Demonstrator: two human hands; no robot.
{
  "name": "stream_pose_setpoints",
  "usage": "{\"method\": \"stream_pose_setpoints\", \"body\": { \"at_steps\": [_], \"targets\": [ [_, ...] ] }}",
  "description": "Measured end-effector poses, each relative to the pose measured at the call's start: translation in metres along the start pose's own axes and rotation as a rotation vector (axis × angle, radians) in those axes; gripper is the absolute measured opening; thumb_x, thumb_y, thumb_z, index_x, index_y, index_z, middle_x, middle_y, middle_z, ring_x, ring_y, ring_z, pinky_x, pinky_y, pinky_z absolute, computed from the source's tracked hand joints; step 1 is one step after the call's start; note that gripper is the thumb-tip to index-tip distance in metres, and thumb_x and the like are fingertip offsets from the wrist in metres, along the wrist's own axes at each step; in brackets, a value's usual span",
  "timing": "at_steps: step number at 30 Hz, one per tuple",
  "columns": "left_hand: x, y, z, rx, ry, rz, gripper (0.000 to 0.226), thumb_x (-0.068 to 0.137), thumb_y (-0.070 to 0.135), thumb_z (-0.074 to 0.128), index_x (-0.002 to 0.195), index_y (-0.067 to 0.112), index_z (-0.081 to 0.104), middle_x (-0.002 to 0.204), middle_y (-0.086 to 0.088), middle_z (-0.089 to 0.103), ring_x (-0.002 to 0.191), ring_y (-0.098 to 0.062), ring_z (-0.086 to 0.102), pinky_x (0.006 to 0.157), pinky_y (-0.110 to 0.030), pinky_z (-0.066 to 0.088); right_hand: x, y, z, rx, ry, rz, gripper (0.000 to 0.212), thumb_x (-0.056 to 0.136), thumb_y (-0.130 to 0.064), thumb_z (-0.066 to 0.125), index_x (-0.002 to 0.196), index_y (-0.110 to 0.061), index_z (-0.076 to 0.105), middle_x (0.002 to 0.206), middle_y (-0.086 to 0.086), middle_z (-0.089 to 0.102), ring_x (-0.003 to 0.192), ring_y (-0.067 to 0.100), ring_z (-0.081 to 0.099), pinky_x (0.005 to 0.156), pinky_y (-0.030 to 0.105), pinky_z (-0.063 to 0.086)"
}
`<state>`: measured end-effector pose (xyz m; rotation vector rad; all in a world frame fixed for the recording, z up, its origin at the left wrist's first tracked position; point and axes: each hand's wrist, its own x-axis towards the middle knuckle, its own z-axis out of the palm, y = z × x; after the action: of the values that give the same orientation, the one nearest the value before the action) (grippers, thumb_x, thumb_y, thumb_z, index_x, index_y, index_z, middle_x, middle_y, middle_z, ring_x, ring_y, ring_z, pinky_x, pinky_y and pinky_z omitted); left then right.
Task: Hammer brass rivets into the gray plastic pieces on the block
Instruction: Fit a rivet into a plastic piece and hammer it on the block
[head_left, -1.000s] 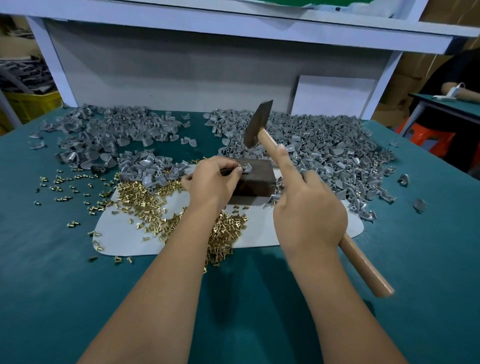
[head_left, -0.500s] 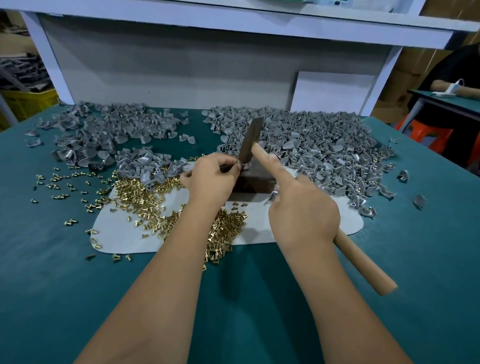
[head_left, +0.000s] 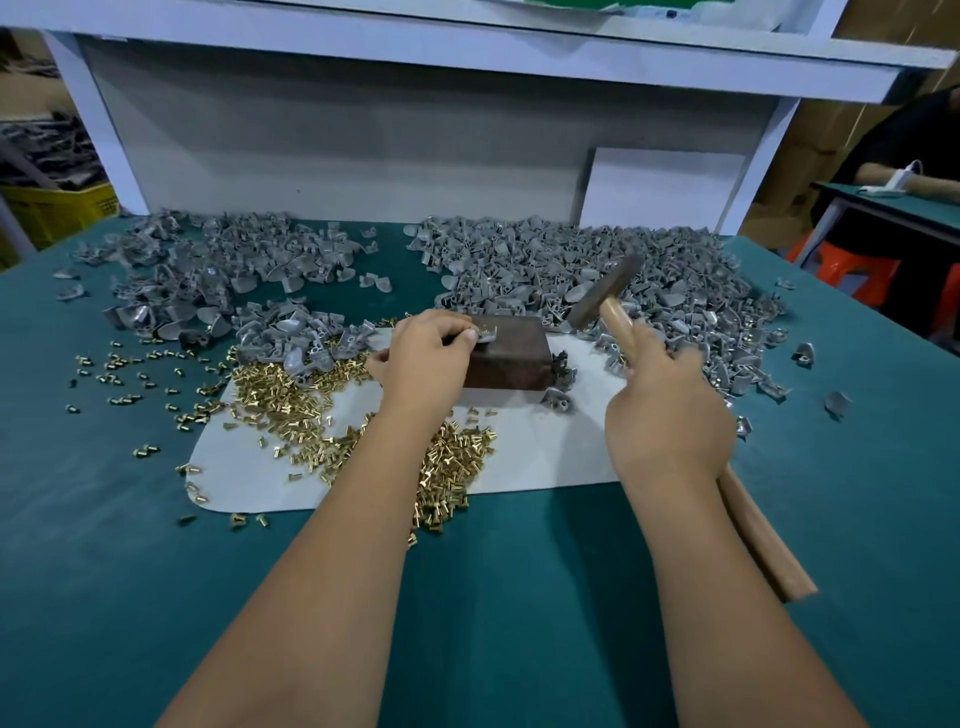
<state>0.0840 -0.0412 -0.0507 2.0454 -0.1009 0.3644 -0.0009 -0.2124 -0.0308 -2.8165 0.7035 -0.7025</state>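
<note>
while the left hand (head_left: 423, 358) pinched a gray plastic piece (head_left: 485, 332) against the top near edge of the dark block (head_left: 506, 356), its fingers (head_left: 457, 330) were curled tight together around that small part. the block sat on a pale mat (head_left: 545, 452) laid over the green surface (head_left: 493, 597). the right hand (head_left: 667, 410) gripped a wooden-handled hammer (head_left: 610, 312), fingers wrapped round the shaft, with the handle's butt end sticking out below the wrist toward the person. the hammer's dark head (head_left: 605, 291) hung tilted in the air to the right of the block, apart from it and somewhat blurred, above the edge of the right-hand heap of gray pieces (head_left: 623, 270). another heap of gray pieces (head_left: 208, 270) spread across the far left of the surface, and a smaller cluster lay just left of the left hand. loose brass rivets (head_left: 291, 395) were piled on the mat's left part and under the left forearm, with stragglers scattered farther left on the green cloth. a few gray pieces lay right beside the block's right end. behind everything stood a white shelf frame (head_left: 467, 47), and at the far right another person's sleeve (head_left: 904, 140) showed at a neighbouring table.
</note>
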Motion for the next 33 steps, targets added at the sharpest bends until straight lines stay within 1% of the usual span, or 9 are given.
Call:
{"method": "stream_pose_setpoints", "body": {
  "at_steps": [4,8,16,19,21,24,26,29,33],
  "targets": [
    [-0.001,0.001,-0.001,-0.022,0.010,-0.015,0.016,0.096,0.024,0.059,0.098,0.022,0.075,0.109,0.015,0.060,0.120,-0.018,0.050,0.109,-0.051,0.031,0.003,0.001,0.007,-0.082,-0.098,-0.052,0.026,0.089,-0.014,0.050,0.115,-0.015,0.054,0.095,0.014,0.058,0.079,0.034,0.053,0.057,0.031,0.030],
    [-0.001,0.002,0.000,-0.042,0.008,-0.027,0.016,0.095,0.025,0.060,0.096,0.023,0.075,0.108,0.016,0.060,0.120,-0.018,0.049,0.109,-0.051,0.030,0.003,-0.002,0.015,-0.104,-0.143,-0.111,0.028,0.087,-0.012,0.049,0.114,-0.014,0.057,0.102,0.013,0.060,0.096,0.034,0.056,0.062,0.031,0.032],
    [-0.001,0.002,-0.002,-0.088,-0.015,-0.034,0.016,0.095,0.024,0.060,0.097,0.020,0.075,0.109,0.013,0.061,0.120,-0.021,0.049,0.109,-0.049,0.033,0.002,-0.004,0.018,-0.114,-0.132,-0.111,0.029,0.090,-0.020,0.050,0.118,-0.013,0.056,0.108,0.014,0.059,0.103,0.035,0.052,0.068,0.034,0.033],
    [-0.002,0.002,-0.003,-0.023,-0.020,-0.017,0.011,0.095,0.029,0.060,0.090,0.031,0.070,0.107,0.015,0.059,0.120,-0.020,0.048,0.107,-0.051,0.034,0.001,-0.008,0.018,-0.112,0.012,-0.144,0.029,0.090,-0.025,0.053,0.115,-0.013,0.060,0.110,0.013,0.053,0.103,0.032,0.046,0.081,0.038,0.034],
    [-0.003,0.003,-0.003,0.018,-0.017,0.004,0.013,0.093,0.029,0.062,0.084,0.038,0.065,0.105,0.017,0.059,0.120,-0.019,0.049,0.106,-0.052,0.035,0.000,-0.018,0.018,0.093,0.110,-0.216,0.027,0.092,-0.027,0.054,0.115,-0.018,0.063,0.108,0.007,0.053,0.099,0.026,0.043,0.084,0.036,0.032],
    [-0.004,0.004,-0.002,0.029,0.007,0.009,0.016,0.091,0.029,0.065,0.080,0.041,0.063,0.104,0.017,0.060,0.118,-0.018,0.050,0.106,-0.049,0.034,0.003,-0.043,0.020,0.399,0.031,-0.367,0.026,0.095,-0.025,0.053,0.117,-0.020,0.066,0.102,-0.003,0.055,0.096,0.017,0.043,0.084,0.031,0.034],
    [-0.002,0.002,-0.002,0.013,0.006,0.029,0.013,0.090,0.026,0.067,0.083,0.037,0.067,0.107,0.012,0.064,0.118,-0.020,0.052,0.105,-0.049,0.035,0.011,-0.061,0.022,0.495,-0.032,-0.423,0.024,0.095,-0.024,0.053,0.114,-0.018,0.067,0.103,-0.001,0.059,0.101,0.020,0.048,0.089,0.035,0.040],
    [0.002,-0.001,-0.002,0.002,-0.022,0.060,0.010,0.090,0.022,0.067,0.096,0.023,0.075,0.111,0.001,0.067,0.117,-0.026,0.055,0.104,-0.050,0.039,0.025,-0.081,0.027,0.465,-0.091,-0.427,0.021,0.096,-0.026,0.052,0.107,-0.018,0.068,0.106,0.003,0.062,0.104,0.023,0.051,0.089,0.038,0.043],
    [0.004,-0.003,-0.002,0.016,-0.027,0.075,0.011,0.090,0.020,0.066,0.097,0.021,0.076,0.111,0.000,0.067,0.116,-0.028,0.055,0.103,-0.049,0.040,0.033,-0.089,0.034,0.432,-0.115,-0.382,0.015,0.094,-0.027,0.054,0.094,-0.016,0.066,0.101,0.004,0.062,0.101,0.024,0.052,0.080,0.035,0.043]
  ]
}}
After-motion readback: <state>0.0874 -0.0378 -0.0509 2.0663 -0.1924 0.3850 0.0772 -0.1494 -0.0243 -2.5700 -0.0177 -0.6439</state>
